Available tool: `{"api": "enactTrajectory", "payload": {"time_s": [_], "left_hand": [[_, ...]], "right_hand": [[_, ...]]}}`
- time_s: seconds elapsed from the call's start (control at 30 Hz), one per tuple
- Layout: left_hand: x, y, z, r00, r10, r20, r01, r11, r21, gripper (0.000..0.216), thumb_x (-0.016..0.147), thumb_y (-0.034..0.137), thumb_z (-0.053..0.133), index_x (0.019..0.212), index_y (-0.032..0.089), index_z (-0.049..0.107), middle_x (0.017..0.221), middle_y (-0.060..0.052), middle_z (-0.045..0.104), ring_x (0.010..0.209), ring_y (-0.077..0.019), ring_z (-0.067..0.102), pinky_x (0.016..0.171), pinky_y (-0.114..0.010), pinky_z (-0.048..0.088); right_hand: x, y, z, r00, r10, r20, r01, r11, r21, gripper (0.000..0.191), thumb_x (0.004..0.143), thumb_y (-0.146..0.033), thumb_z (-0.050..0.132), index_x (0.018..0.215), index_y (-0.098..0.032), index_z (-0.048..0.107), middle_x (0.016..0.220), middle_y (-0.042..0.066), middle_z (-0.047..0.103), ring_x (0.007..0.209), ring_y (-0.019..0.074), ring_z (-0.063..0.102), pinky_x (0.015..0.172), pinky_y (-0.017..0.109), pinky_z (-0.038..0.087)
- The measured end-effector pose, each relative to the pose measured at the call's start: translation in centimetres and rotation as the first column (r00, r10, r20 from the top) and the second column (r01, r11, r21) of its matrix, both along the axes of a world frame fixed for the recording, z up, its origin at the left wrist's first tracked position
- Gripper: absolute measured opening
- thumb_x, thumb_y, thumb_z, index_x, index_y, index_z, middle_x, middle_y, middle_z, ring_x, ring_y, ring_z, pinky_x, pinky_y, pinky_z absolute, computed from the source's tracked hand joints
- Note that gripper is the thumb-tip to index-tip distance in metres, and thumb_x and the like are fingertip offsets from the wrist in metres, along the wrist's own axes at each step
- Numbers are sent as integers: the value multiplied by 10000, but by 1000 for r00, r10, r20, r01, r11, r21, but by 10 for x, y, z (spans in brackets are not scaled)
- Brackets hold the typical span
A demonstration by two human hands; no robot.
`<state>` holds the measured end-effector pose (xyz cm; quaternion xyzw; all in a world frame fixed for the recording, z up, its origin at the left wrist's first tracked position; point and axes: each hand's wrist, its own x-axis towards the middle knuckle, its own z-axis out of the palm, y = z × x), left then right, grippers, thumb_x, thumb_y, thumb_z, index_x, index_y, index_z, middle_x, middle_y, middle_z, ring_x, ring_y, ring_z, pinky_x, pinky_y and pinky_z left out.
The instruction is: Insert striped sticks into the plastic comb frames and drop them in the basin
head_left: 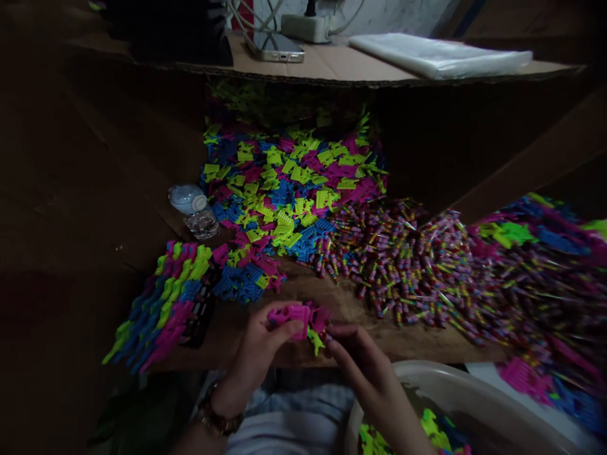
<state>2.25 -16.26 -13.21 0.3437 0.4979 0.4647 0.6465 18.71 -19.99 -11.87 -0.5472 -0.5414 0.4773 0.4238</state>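
Observation:
My left hand [258, 344] is closed round a pink plastic piece [294, 312], thumb pressed on its face, above the front edge of the wooden table. Below it a yellow-green plastic piece [315, 342] hangs against more pink plastic. The fingertips of my right hand [363, 357] pinch at the right end of these pieces; what lies between them is too small and dark to tell. To the left stand rows of pink, blue and yellow-green plastic pieces [175, 287] in a black rack [202, 309].
A heap of coloured plastic pieces [284, 183] lies behind my hands, and many small striped sticks [412, 265] to the right. A pale tub [427, 373] with pieces stands front right. A clear bottle [202, 222] lies left. A cardboard shelf [327, 63] holds a phone [275, 47].

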Motion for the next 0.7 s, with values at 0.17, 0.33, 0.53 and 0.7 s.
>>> {"api": "enactTrajectory", "payload": {"time_s": [0.17, 0.33, 0.53, 0.7], "left_hand": [[3, -4, 2, 987, -63, -150, 76, 994, 76, 247, 664, 199, 716, 910, 184, 710, 881, -28, 737, 801, -153, 654, 729, -213, 509], [2, -7, 7, 960, -114, -255, 161, 972, 171, 205, 702, 209, 694, 905, 206, 719, 886, -13, 741, 810, -147, 660, 737, -195, 507], [5, -8, 7, 956, -88, -281, 144, 972, 183, 218, 710, 202, 682, 926, 204, 709, 892, -13, 740, 801, -145, 664, 720, -189, 513], [7, -8, 3, 939, -113, -325, 191, 957, 219, 213, 740, 187, 647, 940, 217, 714, 925, -14, 740, 843, -146, 663, 761, -195, 502]], "right_hand": [[-13, -3, -10, 993, -114, 37, 113, 993, 28, 192, 851, -377, 561, 866, -188, 587, 760, 33, 651, 706, 151, 624, 641, 210, 487], [-13, -3, -9, 986, -144, 86, 138, 988, 74, 205, 864, -373, 532, 834, -180, 595, 703, 24, 640, 655, 143, 610, 609, 199, 476], [-10, -5, 0, 980, -126, 152, 104, 984, 141, 192, 882, -342, 500, 808, -188, 587, 639, 4, 622, 586, 128, 608, 549, 177, 468], [-18, -10, -9, 939, -157, 307, 109, 980, 167, 130, 886, -288, 492, 896, -194, 581, 773, 43, 671, 667, 160, 647, 603, 211, 480]]}}
